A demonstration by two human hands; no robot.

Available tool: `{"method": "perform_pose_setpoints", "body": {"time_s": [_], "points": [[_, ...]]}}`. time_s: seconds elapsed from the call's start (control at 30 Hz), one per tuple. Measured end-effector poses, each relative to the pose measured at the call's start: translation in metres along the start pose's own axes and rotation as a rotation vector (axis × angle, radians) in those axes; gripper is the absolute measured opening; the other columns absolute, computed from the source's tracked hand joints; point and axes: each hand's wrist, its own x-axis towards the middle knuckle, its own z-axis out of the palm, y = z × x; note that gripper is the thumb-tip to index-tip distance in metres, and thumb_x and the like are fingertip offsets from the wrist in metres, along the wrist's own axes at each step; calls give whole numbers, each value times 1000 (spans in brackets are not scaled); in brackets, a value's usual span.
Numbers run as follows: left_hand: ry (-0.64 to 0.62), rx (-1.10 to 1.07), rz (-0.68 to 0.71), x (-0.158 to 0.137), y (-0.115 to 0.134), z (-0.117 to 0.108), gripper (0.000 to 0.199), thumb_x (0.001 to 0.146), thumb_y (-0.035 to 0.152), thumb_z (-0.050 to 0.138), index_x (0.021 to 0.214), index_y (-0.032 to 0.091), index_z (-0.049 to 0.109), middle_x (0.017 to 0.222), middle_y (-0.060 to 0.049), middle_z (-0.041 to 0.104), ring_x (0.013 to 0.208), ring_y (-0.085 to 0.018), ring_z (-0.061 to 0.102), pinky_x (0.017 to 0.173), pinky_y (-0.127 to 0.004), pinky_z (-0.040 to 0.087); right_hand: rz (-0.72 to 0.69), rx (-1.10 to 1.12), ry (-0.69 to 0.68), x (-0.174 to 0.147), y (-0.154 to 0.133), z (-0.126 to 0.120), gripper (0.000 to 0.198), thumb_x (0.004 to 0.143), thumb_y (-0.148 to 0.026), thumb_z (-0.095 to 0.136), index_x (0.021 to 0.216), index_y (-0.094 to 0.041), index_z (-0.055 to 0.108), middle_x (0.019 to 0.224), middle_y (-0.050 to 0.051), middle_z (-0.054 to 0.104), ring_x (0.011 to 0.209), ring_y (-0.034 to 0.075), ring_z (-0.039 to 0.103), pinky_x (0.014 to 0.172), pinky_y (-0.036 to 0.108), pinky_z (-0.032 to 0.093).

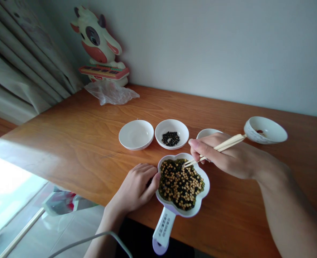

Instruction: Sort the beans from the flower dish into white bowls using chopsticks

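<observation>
A white, flower-shaped pan (205, 195) with a lilac underside and a labelled handle stands at the table's front edge. It holds mixed pale yellow beans, black beans and small green beans. My left hand (137, 184) rests on the table at the pan's left side, fingers bent, thumb and index finger against the rim. My right hand (222, 154) is closed around light wooden chopsticks (229, 142), whose tips reach into the beans near the pan's back. Behind the pan, a white bowl (174, 124) contains black beans. Left of it sits an empty white bowl (136, 134).
Another white bowl (209, 132) is partly hidden behind my right hand. Farther right, a patterned bowl (278, 134) has small dark and pale pieces inside. A cow-shaped toy keyboard (104, 71) and a clear plastic bag (111, 93) lie back left. A grey cable (94, 236) crosses the bottom left.
</observation>
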Motion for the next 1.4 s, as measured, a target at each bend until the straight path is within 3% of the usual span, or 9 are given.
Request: {"method": "perform_pose_setpoints", "body": {"time_s": [0.2, 0.63, 0.93, 1.4], "points": [[-12, -2, -14, 0, 1, 0, 34, 112, 32, 36, 83, 21, 50, 86, -3, 63, 80, -19, 55, 82, -36, 42, -125, -160, 25, 2, -5, 1, 51, 108, -50, 45, 69, -21, 59, 63, 0, 63, 63, 15, 52, 66, 36, 29], [-12, 5, -21, 0, 0, 0, 36, 112, 33, 36, 82, 20, 51, 85, -3, 63, 79, -19, 56, 82, -35, 43, 73, 87, -37, -3, 6, 6, 62, 108, -63, 30, 81, -23, 67, 77, 1, 70, 69, 17, 60, 64, 35, 36], [-18, 1, -23, 0, 1, -1, 37, 112, 35, 35, 82, 20, 50, 85, -3, 62, 79, -19, 55, 82, -35, 42, -8, 101, -14, -1, 3, 5, 59, 110, -61, 29, 82, -24, 65, 77, 0, 70, 74, 17, 62, 73, 34, 39], [-9, -20, -11, -1, 0, 1, 35, 112, 33, 35, 81, 21, 47, 83, -2, 59, 78, -18, 52, 81, -34, 40, -65, 91, 0, 4, 4, 9, 63, 111, -59, 25, 78, -21, 63, 72, 0, 68, 65, 15, 57, 66, 35, 34]]}}
